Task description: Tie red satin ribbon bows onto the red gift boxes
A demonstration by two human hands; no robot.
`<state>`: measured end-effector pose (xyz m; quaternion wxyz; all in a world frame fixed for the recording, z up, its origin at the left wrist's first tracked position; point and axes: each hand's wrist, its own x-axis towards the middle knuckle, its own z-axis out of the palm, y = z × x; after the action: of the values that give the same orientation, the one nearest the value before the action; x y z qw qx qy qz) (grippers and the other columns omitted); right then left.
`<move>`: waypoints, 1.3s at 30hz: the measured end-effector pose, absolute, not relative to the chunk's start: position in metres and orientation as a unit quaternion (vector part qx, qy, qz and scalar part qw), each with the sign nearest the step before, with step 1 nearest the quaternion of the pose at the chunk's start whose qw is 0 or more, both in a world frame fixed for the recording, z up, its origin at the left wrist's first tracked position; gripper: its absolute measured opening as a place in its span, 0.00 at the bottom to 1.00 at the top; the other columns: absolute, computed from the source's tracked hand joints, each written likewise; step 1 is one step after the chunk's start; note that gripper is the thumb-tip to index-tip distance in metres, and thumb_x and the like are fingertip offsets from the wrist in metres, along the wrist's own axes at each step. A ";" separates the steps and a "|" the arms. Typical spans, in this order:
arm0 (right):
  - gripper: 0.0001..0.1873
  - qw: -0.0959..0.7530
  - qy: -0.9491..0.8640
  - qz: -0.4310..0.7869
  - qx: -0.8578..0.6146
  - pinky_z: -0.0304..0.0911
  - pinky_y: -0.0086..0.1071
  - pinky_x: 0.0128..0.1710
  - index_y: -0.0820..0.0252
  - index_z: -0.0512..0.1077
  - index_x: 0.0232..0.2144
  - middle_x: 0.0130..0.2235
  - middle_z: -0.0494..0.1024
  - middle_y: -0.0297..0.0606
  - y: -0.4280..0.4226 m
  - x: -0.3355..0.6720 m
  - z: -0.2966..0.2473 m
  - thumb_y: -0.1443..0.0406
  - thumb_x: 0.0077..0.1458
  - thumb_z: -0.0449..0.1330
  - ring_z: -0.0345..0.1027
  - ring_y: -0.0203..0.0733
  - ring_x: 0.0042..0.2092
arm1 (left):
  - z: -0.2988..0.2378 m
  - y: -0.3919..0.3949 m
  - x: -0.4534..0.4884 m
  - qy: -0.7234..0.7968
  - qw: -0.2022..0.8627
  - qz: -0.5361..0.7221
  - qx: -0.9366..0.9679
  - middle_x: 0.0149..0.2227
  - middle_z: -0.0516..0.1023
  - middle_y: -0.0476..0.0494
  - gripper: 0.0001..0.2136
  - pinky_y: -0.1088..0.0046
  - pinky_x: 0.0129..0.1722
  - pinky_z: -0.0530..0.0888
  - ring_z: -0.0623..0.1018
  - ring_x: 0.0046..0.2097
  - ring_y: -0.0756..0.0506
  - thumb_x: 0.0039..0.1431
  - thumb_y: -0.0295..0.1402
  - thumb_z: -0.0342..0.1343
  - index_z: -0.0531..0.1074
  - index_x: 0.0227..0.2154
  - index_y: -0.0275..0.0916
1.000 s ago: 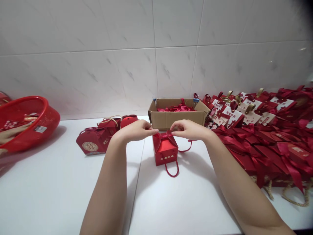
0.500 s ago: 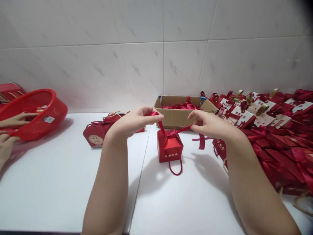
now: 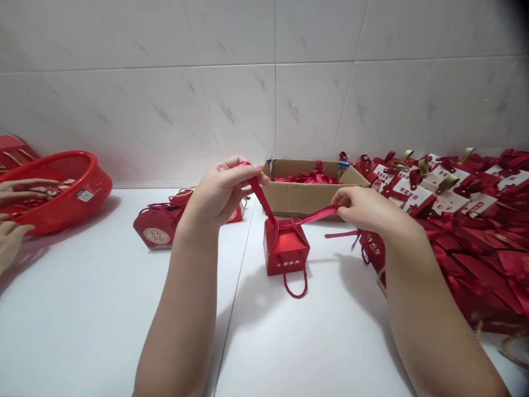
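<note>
A small red gift box (image 3: 286, 256) with gold lettering stands upright on the white table, its twisted cord handle (image 3: 296, 295) hanging down in front onto the tabletop. A red satin ribbon (image 3: 263, 199) comes out of the box's top on both sides. Up and to the left of the box, my left hand (image 3: 230, 184) pinches one length of ribbon. My right hand (image 3: 359, 207), lower and to the right, is closed on the other length, and a loose tail hangs beneath it. Both lengths look stretched between box and fingers.
Behind the box sits a cardboard box (image 3: 303, 198) of red ribbons. Filled red gift boxes (image 3: 467, 264) crowd the right side. More dark red boxes (image 3: 155, 227) stand left of my left arm. At far left, another person's hands (image 3: 16, 220) reach at a red basin (image 3: 82, 184).
My left hand has risen and moved left, drawing out more ribbon. My right hand has shifted slightly right with its length. The box has barely moved.
</note>
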<state>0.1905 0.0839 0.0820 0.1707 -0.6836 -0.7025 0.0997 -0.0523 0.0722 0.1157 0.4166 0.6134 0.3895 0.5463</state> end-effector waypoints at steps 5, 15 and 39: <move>0.09 0.183 -0.699 0.153 -0.674 0.57 0.29 0.22 0.56 0.71 0.32 0.30 0.77 0.37 0.074 0.194 0.092 0.69 0.45 0.56 0.69 0.40 0.28 | 0.116 0.076 -0.045 0.361 0.414 0.603 0.579 0.23 0.71 0.50 0.11 0.73 0.37 0.72 0.76 0.33 0.50 0.47 0.37 0.61 0.66 0.20 0.37; 0.09 0.317 -0.703 0.298 -0.563 0.56 0.27 0.22 0.57 0.68 0.37 0.27 0.76 0.35 0.060 0.213 0.100 0.63 0.50 0.58 0.66 0.35 0.25 | 0.118 0.070 -0.040 0.351 0.397 0.609 0.590 0.21 0.71 0.50 0.11 0.75 0.32 0.72 0.76 0.31 0.50 0.46 0.38 0.63 0.70 0.19 0.38; 0.12 0.651 -0.603 0.263 -0.379 0.55 0.26 0.18 0.59 0.79 0.26 0.23 0.76 0.34 0.068 0.205 0.094 0.56 0.44 0.66 0.60 0.30 0.20 | 0.111 0.065 -0.035 0.374 0.112 0.651 0.651 0.35 0.80 0.45 0.07 0.70 0.42 0.77 0.79 0.39 0.46 0.50 0.29 0.59 0.77 0.33 0.38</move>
<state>0.2046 0.0677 0.0936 0.6511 -0.3785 -0.6028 0.2634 -0.0353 0.0646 0.1111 0.1120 0.6511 0.3739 0.6510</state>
